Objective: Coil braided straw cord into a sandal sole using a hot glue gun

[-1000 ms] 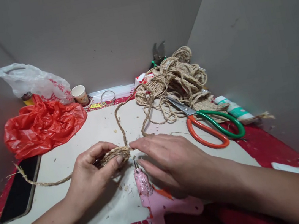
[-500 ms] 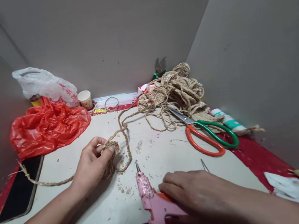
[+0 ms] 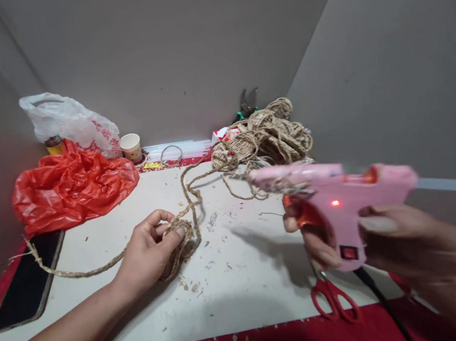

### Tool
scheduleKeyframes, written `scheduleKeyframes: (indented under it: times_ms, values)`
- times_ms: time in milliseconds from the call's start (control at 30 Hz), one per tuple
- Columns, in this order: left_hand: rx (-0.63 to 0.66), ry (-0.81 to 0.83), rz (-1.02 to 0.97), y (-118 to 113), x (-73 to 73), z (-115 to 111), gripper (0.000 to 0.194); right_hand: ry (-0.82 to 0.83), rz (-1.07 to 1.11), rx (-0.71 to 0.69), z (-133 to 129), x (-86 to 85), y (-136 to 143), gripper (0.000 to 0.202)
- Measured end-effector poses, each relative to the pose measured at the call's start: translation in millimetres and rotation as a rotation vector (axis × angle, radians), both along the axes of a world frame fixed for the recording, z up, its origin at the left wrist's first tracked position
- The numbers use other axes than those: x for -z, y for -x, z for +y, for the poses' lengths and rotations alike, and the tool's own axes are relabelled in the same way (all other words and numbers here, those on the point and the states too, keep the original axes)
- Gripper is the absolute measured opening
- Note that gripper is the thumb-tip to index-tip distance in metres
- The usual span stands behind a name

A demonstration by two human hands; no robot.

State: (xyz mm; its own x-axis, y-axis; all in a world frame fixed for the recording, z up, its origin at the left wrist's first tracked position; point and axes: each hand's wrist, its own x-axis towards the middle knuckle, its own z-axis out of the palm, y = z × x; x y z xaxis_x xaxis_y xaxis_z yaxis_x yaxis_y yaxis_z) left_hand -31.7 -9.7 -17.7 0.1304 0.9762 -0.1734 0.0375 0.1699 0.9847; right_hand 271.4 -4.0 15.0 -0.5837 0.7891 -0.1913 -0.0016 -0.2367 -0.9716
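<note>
My left hand presses down on a small coil of braided rope, fingers curled around its edge so the turns stay flat and tight on the bench. One loose tail of that rope runs off left past the phone, and another leads back to the big rope pile against the far wall, which is why the coil sits mid-bench with slack on both sides.

My right hand grips a pink glue gun in the air, well apart from the coil, nozzle pointing left toward it. A finger rests by the orange trigger, a small red light shows on the body, and the black cord hangs down from the handle. Small red-handled scissors lie on the bench just below the gun.

The bench top is a pale board over red cloth, littered with fibre scraps. A red plastic bag, a white bag and a paper cup sit at the back left. Plain grey panels close in 3 sides.
</note>
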Motion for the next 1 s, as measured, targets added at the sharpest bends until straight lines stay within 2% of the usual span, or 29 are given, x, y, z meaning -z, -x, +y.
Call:
scheduleKeyframes:
  times_ms: [67,167,233,400,567,767,1000]
  values:
    - [0.022,0.006,-0.002,-1,1.3,-2,0.022,0.015,-0.003,0.063,-8,1.5,4,0.051]
    - [0.044,0.008,-0.001,-4,1.8,-4,0.022,0.08,-0.296,0.118,-19,7.0,22,0.051]
    - [0.063,0.021,0.017,-6,1.6,-6,0.021,0.07,-0.417,0.086,-22,12.2,33,0.06]
    - [0.112,0.04,0.078,-12,-0.2,-10,0.018,0.02,-0.382,-0.031,-19,23.6,38,0.058]
    - [0.146,0.009,0.151,-14,-1.2,-11,0.017,-0.031,-0.354,0.011,-22,30.5,35,0.063]
    - [0.149,-0.02,0.216,-14,0.0,-11,0.014,0.061,-0.454,0.027,-26,33.4,41,0.053]
    - [0.142,-0.08,0.325,-16,-4.6,-10,0.012,-0.033,-0.425,0.007,-26,29.8,45,0.045]
